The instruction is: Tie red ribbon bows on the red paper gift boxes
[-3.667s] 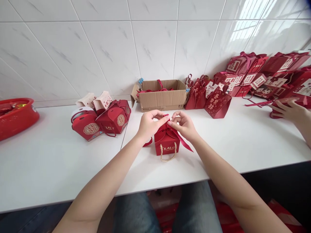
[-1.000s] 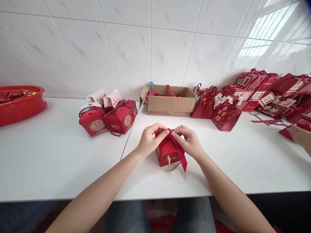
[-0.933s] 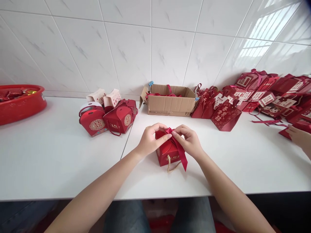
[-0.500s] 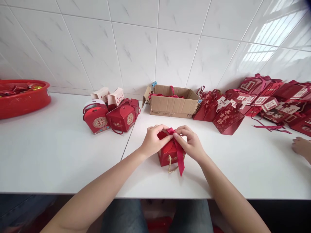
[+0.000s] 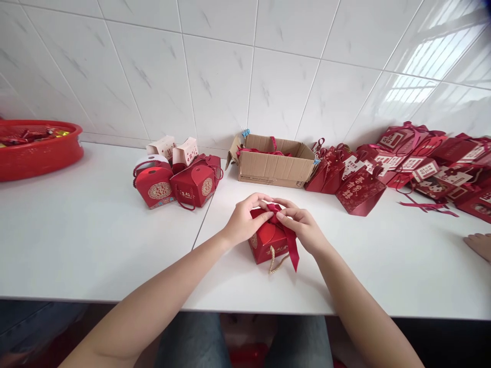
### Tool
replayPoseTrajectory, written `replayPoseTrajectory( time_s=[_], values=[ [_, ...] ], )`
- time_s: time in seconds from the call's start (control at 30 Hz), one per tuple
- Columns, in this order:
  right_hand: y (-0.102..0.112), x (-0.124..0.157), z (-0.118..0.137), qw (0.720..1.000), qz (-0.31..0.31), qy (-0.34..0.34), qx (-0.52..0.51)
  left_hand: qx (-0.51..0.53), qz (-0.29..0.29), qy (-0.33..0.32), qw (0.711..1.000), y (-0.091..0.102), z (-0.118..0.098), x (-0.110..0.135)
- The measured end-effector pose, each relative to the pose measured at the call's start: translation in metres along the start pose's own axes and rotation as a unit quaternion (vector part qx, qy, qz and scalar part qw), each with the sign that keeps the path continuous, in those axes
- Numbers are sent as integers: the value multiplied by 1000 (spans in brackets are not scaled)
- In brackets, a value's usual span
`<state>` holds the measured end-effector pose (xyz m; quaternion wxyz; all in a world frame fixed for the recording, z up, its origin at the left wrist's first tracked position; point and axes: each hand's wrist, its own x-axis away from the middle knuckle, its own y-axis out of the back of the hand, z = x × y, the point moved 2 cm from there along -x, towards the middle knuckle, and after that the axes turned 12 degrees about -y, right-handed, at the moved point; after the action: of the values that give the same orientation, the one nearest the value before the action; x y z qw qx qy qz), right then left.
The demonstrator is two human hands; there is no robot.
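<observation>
A small red gift box [image 5: 264, 243] with a rope handle stands on the white table [image 5: 95, 245] right in front of me. A dark red ribbon [image 5: 290, 244] is tied over its top, one tail hanging down the front. My left hand [image 5: 245, 219] pinches the ribbon at the top of the box from the left. My right hand [image 5: 301, 227] pinches the same ribbon from the right. Both hands have their fingers closed on the ribbon's knot.
A cardboard box [image 5: 274, 162] with red ribbons stands behind. Red gift boxes [image 5: 176, 179] sit at the left, a red basket [image 5: 38, 148] far left. Several red gift bags [image 5: 402, 163] fill the right. Another person's hand [image 5: 477, 244] rests at the right edge.
The box has been turned a little and my fingers have worked the ribbon at its top. The other person's hand has drawn back from the bags to the right edge. My view shifted slightly.
</observation>
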<state>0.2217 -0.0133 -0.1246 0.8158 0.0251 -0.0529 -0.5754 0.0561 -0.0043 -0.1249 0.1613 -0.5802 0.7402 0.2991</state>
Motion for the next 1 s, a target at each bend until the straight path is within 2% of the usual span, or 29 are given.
replayPoseTrajectory(
  time_s=[0.07,0.13,0.27,0.47,0.7,0.87,1.0],
  values=[
    [-1,-1,-2,1000,4,0,-16,-51,-29,-30,998,2,-4,1],
    [-1,-2,-4,999,4,-3,-33,-122,-30,-60,990,3,-10,1],
    [1,-3,-6,999,1,-2,-45,-204,49,-91,974,3,-16,2],
    [4,-3,-6,999,2,9,-37,-221,37,-100,970,2,-12,2],
    [-3,2,1,999,-15,17,26,-237,28,-84,967,1,-11,1],
    [-2,1,-1,1000,-18,6,-13,-212,44,-101,971,3,-14,1],
    [1,-1,-1,999,-34,-1,-21,-208,28,-103,972,4,-12,1]
  ],
)
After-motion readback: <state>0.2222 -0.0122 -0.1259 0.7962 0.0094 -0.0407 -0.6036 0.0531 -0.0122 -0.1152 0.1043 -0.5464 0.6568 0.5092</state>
